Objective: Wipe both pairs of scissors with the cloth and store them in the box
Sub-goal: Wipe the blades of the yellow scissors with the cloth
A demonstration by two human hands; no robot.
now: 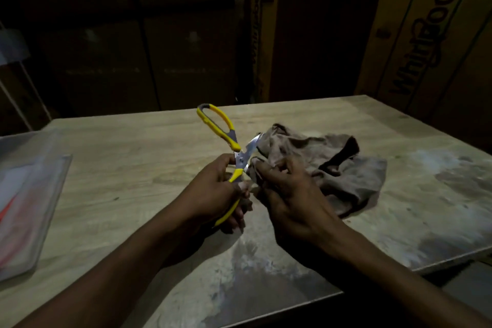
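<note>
A pair of scissors [221,125] with yellow and grey handles is held above the middle of the table, its blades spread apart. My left hand [213,194] grips the lower yellow handle. My right hand [287,194] pinches a fold of the brown cloth [332,168] against one steel blade. Most of that cloth lies crumpled on the table to the right. A clear plastic box [26,194] sits at the left edge; something red shows dimly through it, too blurred to identify.
The wooden table [133,157] has pale worn patches at the front and right. Tall cardboard cartons [426,34] stand behind it on the right, and dark stacked boxes fill the background. The room is dim.
</note>
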